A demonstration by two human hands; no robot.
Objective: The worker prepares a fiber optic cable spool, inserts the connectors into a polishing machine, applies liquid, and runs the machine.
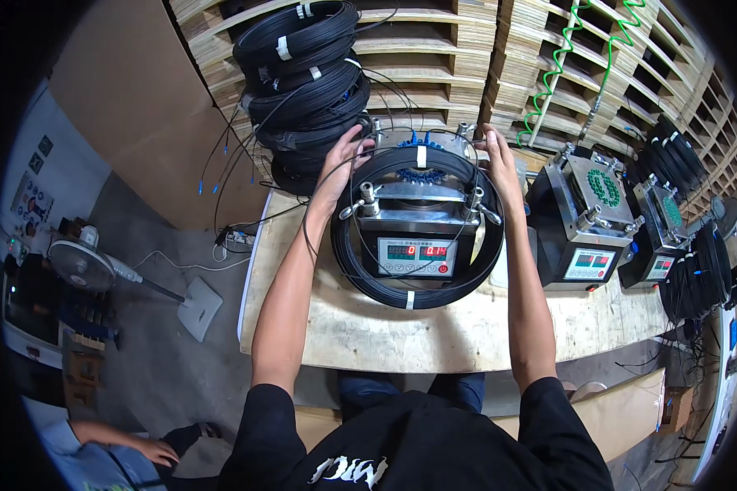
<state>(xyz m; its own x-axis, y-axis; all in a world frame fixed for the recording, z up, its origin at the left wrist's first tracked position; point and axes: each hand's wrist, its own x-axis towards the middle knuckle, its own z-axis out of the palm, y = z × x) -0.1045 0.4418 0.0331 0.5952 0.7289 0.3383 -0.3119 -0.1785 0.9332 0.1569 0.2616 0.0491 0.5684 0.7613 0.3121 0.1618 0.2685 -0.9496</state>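
A coil of thin black cable (354, 268), bound with white tape, stands around the front of a polishing machine (422, 218) with metal knobs and a lit red display. Its upper arc crosses the machine's metal top, and its lower arc reaches down to the table. At the machine's upper left, my left hand (344, 168) has its fingers bent on a loose black strand. My right hand (499, 161) is at the upper right, thumb and fingers curled at the same cable. Blue connectors (422, 176) ring the plate between my hands.
Stacked black cable coils (307, 106) rise at the back left, before wooden pallets (418, 61). Two more machines (581, 217) with green-dotted plates stand right, beside further coils (696, 274). A fan (82, 262) stands on the left floor; another person's hand (157, 452) shows lower left.
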